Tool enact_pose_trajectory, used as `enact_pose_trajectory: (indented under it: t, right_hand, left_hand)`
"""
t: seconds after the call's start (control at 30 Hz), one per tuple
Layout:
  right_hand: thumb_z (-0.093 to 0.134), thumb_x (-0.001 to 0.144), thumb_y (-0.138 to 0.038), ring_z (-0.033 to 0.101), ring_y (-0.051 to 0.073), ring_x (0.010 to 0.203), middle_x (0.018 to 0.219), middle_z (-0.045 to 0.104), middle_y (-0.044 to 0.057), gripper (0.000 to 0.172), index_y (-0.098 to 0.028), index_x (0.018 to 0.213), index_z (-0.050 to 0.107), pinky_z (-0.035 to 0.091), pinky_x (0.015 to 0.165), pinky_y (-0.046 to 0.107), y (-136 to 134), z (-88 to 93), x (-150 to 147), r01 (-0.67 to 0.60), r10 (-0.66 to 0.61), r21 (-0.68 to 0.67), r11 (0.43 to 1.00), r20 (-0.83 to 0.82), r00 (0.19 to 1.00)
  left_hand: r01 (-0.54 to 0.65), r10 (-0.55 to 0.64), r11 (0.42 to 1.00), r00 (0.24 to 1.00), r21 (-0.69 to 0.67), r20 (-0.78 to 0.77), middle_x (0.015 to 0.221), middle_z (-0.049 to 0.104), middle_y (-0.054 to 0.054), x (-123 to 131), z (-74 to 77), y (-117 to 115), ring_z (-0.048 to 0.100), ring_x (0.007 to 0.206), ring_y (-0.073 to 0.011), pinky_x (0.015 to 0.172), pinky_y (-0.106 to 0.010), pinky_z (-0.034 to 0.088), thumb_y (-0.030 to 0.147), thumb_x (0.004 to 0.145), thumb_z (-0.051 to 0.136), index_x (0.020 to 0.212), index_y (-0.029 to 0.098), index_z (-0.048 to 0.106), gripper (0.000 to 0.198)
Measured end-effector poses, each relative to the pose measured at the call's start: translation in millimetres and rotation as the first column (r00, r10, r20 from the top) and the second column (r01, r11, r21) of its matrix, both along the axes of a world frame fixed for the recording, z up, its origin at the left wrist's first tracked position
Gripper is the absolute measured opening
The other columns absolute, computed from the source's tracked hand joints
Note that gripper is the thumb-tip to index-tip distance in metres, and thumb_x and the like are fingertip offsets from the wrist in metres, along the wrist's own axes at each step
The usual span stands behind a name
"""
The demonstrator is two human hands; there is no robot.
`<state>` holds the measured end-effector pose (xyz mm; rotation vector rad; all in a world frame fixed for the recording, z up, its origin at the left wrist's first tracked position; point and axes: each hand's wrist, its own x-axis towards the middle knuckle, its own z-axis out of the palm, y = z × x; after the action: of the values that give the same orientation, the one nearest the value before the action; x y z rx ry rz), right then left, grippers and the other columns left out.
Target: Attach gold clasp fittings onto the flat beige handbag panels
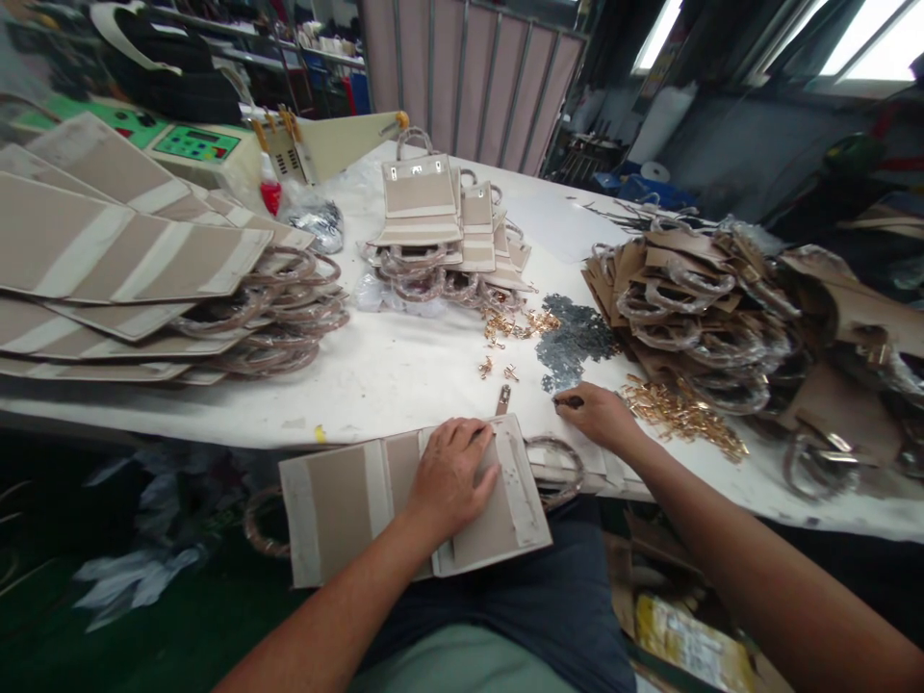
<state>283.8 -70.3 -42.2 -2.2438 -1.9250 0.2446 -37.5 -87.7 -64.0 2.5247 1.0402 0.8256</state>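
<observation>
Head view: the bag panel [399, 474] lies beneath the loosely spread left hand [451, 476], while the right hand [598, 414] curls, hold unclear.

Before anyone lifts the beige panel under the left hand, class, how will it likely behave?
The panel seems fairly stiff: its edges run straight. It may hinge at the pale strips crossing it. Being broad and thin, it is probably light.

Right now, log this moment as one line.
left hand: on beige bag | right hand: near grey pieces | gold pieces: on table
</observation>
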Motion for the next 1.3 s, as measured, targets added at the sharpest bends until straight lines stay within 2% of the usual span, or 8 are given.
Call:
enact_pose_trajectory:
  t: [0.13, 0.4, 0.6, 0.7, 0.8, 1.1, 1.17, 1.3]
  right_hand:
    - [0.073, 0.094, -0.028, 0.072, 0.024, 0.101, 0.114, 0.077, 0.002, 0.029, -0.031, 0.122, 0.079, 0.053, 0.091, 0.031, 1, -1.4, 4, -0.002, 0.001, -0.025, 1.000, -0.038, 0.999]
    - [0.075, 0.090, -0.024, 0.072, 0.025, 0.101, 0.113, 0.077, 0.001, 0.024, -0.031, 0.111, 0.082, 0.053, 0.090, 0.032, 6, 5.9, 3, -0.020, 0.015, -0.058, 0.998, -0.077, 0.997]
    - [0.077, 0.089, -0.023, 0.072, 0.025, 0.101, 0.111, 0.078, 0.005, 0.029, -0.024, 0.117, 0.079, 0.052, 0.089, 0.032, 5, 12.1, 6, 0.019, -0.024, -0.051, 0.999, -0.100, 0.995]
    - [0.077, 0.090, -0.026, 0.073, 0.025, 0.096, 0.104, 0.079, 0.004, 0.024, -0.023, 0.114, 0.080, 0.052, 0.086, 0.031, 2, 12.5, 8, 0.046, -0.052, -0.053, 0.998, -0.114, 0.992]
    - [0.075, 0.090, -0.024, 0.072, 0.025, 0.100, 0.106, 0.079, 0.004, 0.020, -0.024, 0.108, 0.082, 0.051, 0.088, 0.031, 1, 11.1, 8, 0.055, -0.060, -0.046, 0.997, -0.116, 0.991]
    - [0.073, 0.088, -0.018, 0.072, 0.022, 0.096, 0.100, 0.078, 0.002, 0.014, -0.025, 0.094, 0.083, 0.050, 0.087, 0.028, -6, 18.1, 5, -0.016, 0.008, -0.061, 0.998, -0.138, 0.990]
    - [0.076, 0.088, -0.021, 0.072, 0.023, 0.098, 0.104, 0.079, 0.002, 0.015, -0.025, 0.100, 0.083, 0.051, 0.088, 0.027, -8, 19.8, 6, -0.019, 0.009, -0.067, 0.998, -0.148, 0.989]
    - [0.078, 0.088, -0.028, 0.071, 0.025, 0.101, 0.114, 0.077, 0.005, 0.037, -0.026, 0.125, 0.078, 0.052, 0.090, 0.031, -7, 15.9, 6, -0.003, -0.007, -0.064, 0.998, -0.159, 0.987]
  left_hand:
    - [-0.005, 0.005, 1.000, 1.000, 0.004, -0.001, 0.138, 0.061, -0.012, 0, 0.4, 0, 0.050, 0.131, -0.0327, 0.118, -0.053, 0.041, 0.026, 0.093, 0.069, 0.142, 0.017, 0.058, 0.051]
    - [-0.001, 0.001, 1.000, 1.000, 0.005, 0.001, 0.139, 0.061, -0.012, 0, -0.5, 0, 0.051, 0.131, -0.0331, 0.118, -0.053, 0.041, 0.026, 0.093, 0.069, 0.142, 0.018, 0.058, 0.051]
    - [0.001, -0.001, 1.000, 1.000, 0.010, 0.008, 0.140, 0.061, -0.012, -1, -0.4, 0, 0.051, 0.131, -0.0327, 0.119, -0.053, 0.041, 0.027, 0.093, 0.069, 0.142, 0.017, 0.058, 0.051]
    - [0.002, -0.002, 1.000, 1.000, 0.016, 0.010, 0.140, 0.061, -0.012, 0, -0.4, 1, 0.050, 0.132, -0.0328, 0.119, -0.055, 0.041, 0.026, 0.093, 0.069, 0.142, 0.017, 0.058, 0.051]
    - [0.001, -0.001, 1.000, 1.000, 0.019, 0.007, 0.140, 0.061, -0.012, -1, -1.0, 1, 0.051, 0.131, -0.0334, 0.118, -0.055, 0.041, 0.026, 0.094, 0.068, 0.143, 0.018, 0.057, 0.051]
    - [0.004, -0.004, 1.000, 1.000, 0.024, 0.008, 0.139, 0.061, -0.013, -1, -0.8, 2, 0.051, 0.131, -0.0332, 0.118, -0.054, 0.041, 0.026, 0.094, 0.067, 0.143, 0.016, 0.058, 0.050]
    - [0.004, -0.004, 1.000, 1.000, 0.021, 0.008, 0.140, 0.061, -0.012, 0, -1.3, 2, 0.050, 0.132, -0.0332, 0.119, -0.054, 0.040, 0.026, 0.094, 0.066, 0.143, 0.016, 0.058, 0.050]
    - [0.001, -0.001, 1.000, 1.000, 0.019, 0.005, 0.140, 0.060, -0.013, 0, -2.3, 2, 0.050, 0.132, -0.0335, 0.119, -0.055, 0.040, 0.027, 0.095, 0.066, 0.143, 0.016, 0.057, 0.050]
